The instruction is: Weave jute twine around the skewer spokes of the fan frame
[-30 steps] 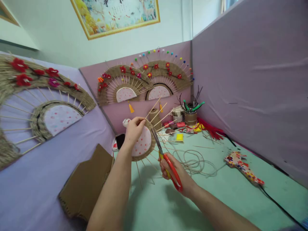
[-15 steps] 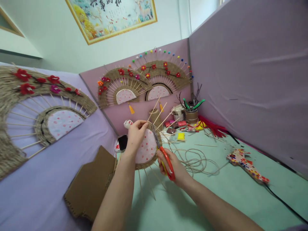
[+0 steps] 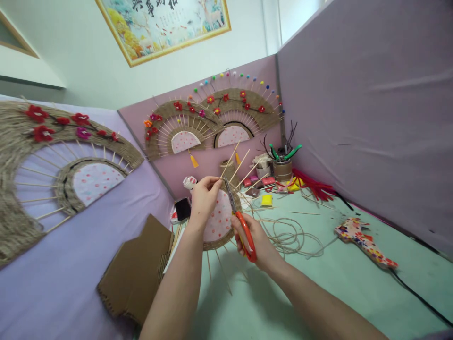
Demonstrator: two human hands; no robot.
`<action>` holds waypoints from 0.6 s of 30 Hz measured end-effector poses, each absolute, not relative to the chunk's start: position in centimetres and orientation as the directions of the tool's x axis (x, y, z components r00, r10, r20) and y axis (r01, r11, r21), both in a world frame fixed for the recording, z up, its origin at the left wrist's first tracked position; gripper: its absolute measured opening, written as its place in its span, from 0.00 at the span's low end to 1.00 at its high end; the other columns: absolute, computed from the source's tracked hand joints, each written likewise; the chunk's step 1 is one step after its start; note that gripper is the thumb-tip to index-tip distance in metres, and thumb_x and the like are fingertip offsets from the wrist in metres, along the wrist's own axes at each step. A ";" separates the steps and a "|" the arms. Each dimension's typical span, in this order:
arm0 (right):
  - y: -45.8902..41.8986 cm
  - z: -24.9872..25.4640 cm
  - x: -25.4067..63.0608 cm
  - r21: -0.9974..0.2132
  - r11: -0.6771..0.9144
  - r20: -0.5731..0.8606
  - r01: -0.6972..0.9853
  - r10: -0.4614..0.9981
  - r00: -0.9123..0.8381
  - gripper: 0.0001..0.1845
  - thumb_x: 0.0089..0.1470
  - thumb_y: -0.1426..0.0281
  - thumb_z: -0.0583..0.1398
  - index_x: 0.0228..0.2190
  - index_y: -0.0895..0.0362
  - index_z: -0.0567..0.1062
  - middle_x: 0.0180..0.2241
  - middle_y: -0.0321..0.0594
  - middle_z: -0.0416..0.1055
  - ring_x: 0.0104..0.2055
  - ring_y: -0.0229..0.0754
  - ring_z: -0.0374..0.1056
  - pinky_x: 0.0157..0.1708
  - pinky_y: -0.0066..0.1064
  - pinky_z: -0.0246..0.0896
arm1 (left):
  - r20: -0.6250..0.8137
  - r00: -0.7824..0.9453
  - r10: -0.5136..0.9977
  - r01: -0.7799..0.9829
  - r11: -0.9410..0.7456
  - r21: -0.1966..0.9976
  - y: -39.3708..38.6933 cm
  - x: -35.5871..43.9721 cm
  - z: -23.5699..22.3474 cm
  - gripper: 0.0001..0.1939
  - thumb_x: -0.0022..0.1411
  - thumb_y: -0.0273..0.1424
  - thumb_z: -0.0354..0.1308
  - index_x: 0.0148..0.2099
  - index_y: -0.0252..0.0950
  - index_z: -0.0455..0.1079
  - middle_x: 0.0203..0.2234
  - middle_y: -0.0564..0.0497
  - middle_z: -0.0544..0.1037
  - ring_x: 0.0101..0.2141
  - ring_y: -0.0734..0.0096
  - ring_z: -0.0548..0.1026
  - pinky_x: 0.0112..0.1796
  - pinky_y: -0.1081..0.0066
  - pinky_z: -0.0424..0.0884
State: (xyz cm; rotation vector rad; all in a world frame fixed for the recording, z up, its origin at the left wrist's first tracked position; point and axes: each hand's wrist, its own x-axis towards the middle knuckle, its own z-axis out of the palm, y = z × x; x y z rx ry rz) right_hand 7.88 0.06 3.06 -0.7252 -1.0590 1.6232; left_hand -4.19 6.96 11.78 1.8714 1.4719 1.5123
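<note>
My left hand (image 3: 205, 200) is closed, thumb and fingers pinching the upper rim of a round woven piece (image 3: 218, 219). The piece has a pink-dotted white centre, a twine border and thin wooden sticks (image 3: 241, 166) fanning out from its edge. Whether a loose twine end is also in that pinch, I cannot make out. Red-and-yellow-handled scissors (image 3: 247, 236) are gripped in my right hand (image 3: 261, 243). Their blades lie across the right side of the rim, with the tips close to my left fingertips. Loose twine (image 3: 292, 236) is coiled on the table right of the piece.
Cardboard (image 3: 138, 271) leans at the left. A patterned glue gun (image 3: 366, 241) with a black cord lies at the right. Behind are a twine spool (image 3: 230, 174), a can of tools (image 3: 282, 170), a yellow packet (image 3: 266, 200) and red pipe cleaners (image 3: 314, 186). Fan decorations (image 3: 184, 111) hang on the partitions.
Both hands, the round piece and the scissors have shifted slightly to the right. Less of the yellow handle shows now. The scissor tips are still beside my left fingertips.
</note>
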 end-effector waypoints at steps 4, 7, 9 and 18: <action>-0.1 3.2 7.8 -0.909 -0.125 -0.004 -0.397 0.956 -0.293 0.24 0.46 0.46 0.59 0.28 0.54 0.62 0.15 0.25 0.59 0.13 0.29 0.55 0.09 0.20 0.50 | 0.533 -0.080 0.842 0.529 -0.417 0.739 6.9 -4.2 11.8 0.08 0.55 0.33 0.57 0.34 0.34 0.74 0.30 0.48 0.80 0.33 0.69 0.75 0.38 0.70 0.68; 0.0 3.0 7.7 -0.919 -0.118 -0.001 -0.376 0.955 -0.297 0.24 0.47 0.46 0.59 0.27 0.54 0.62 0.14 0.24 0.57 0.12 0.29 0.54 0.09 0.20 0.48 | 0.539 -0.093 0.837 0.547 -0.410 0.730 6.7 -4.2 11.9 0.09 0.55 0.33 0.56 0.34 0.33 0.74 0.30 0.48 0.80 0.33 0.69 0.75 0.38 0.69 0.68; 0.0 2.9 7.7 -0.924 -0.099 0.016 -0.369 0.955 -0.297 0.23 0.47 0.47 0.59 0.26 0.54 0.62 0.14 0.24 0.56 0.11 0.28 0.53 0.09 0.20 0.48 | 0.539 -0.104 0.836 0.551 -0.403 0.731 6.6 -4.3 11.9 0.10 0.55 0.34 0.56 0.35 0.33 0.74 0.30 0.48 0.79 0.33 0.69 0.75 0.38 0.69 0.68; -0.6 2.5 7.5 -0.927 -0.068 0.029 -0.368 0.967 -0.252 0.24 0.47 0.47 0.59 0.25 0.53 0.60 0.13 0.24 0.55 0.10 0.30 0.52 0.08 0.22 0.49 | 0.523 -0.149 0.839 0.520 -0.384 0.763 6.5 -4.4 11.8 0.08 0.54 0.34 0.58 0.34 0.34 0.74 0.30 0.48 0.80 0.33 0.68 0.75 0.38 0.69 0.68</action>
